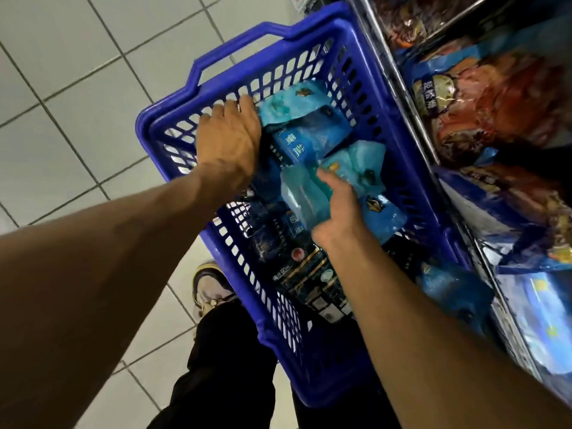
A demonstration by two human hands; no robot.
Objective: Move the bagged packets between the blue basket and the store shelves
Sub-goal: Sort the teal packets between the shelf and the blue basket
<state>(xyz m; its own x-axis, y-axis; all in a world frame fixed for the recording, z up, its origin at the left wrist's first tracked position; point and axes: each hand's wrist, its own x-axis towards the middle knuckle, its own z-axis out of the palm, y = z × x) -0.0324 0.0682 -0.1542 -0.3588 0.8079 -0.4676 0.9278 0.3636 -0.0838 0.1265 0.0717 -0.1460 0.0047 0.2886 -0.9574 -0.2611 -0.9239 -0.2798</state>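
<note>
arms: bare, no sleeves seen | trousers: black | shoe: grey, yellow trim

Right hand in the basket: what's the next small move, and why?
Probably lift the light blue packet clear of the blue basket toward the shelves: the right hand already grips it atop the pile, while the left hand rests among packets at the wall.
</note>
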